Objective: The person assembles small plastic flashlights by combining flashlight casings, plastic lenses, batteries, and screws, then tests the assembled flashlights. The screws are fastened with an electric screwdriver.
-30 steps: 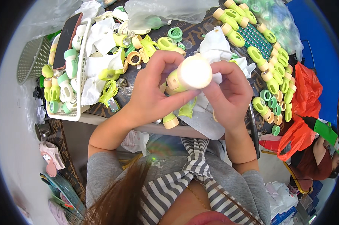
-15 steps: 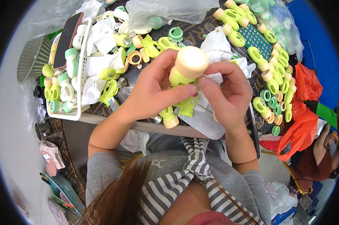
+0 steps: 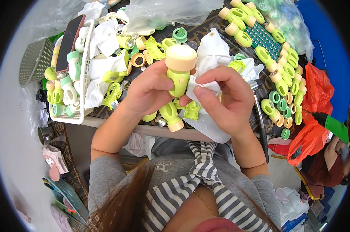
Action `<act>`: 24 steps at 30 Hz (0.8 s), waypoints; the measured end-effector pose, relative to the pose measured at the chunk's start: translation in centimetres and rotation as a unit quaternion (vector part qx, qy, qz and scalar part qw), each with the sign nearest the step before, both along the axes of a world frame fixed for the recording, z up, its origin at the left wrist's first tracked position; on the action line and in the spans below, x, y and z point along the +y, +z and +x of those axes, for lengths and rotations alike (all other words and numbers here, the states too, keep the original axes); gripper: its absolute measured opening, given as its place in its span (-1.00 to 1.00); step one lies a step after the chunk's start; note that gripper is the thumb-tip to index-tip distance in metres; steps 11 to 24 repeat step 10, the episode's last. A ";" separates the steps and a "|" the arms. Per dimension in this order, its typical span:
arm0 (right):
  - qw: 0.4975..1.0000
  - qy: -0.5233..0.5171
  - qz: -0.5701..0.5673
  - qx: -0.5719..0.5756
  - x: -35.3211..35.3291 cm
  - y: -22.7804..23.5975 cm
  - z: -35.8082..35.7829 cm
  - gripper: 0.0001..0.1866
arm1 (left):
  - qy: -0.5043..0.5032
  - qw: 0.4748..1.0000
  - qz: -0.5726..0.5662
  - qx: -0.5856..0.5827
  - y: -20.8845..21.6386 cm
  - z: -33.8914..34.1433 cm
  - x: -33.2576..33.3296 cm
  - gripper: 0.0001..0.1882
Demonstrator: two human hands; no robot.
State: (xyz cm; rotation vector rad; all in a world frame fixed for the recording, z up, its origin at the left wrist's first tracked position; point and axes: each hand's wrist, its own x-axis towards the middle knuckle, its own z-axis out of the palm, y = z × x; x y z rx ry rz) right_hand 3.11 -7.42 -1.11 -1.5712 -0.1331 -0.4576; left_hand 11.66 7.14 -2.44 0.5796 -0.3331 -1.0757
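Note:
My left hand (image 3: 145, 88) is closed around a lime-green toy flashlight (image 3: 179, 82) with a peach head, held upright above the table's near edge. Beside it, my right hand (image 3: 231, 102) pinches a white cloth (image 3: 202, 89) between thumb and fingers, close to the flashlight's side. Below my hands lie another green flashlight (image 3: 170, 113) with a peach head and an open green shell half (image 3: 191, 110). More white cloth (image 3: 213, 48) is bunched just beyond my right hand.
On the left, a white basket (image 3: 86, 92) holds flashlights and a phone (image 3: 70, 42). Loose shells and rings (image 3: 138, 60) cover the table's far left. Finished-looking flashlights (image 3: 285, 73) line the right, near a red plastic bag (image 3: 312, 112). Another person's arm (image 3: 329, 156) shows far right.
The flashlight has moved left and turned, so its side with a small peach button shows. My right hand has shifted slightly, with more of the cloth now visible in its pinch.

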 end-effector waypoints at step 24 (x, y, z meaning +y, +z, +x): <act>0.998 -0.056 0.001 -0.032 -0.3 -0.9 0.2 -0.88 | -0.077 0.994 -0.030 0.068 0.3 0.7 -0.2 -0.57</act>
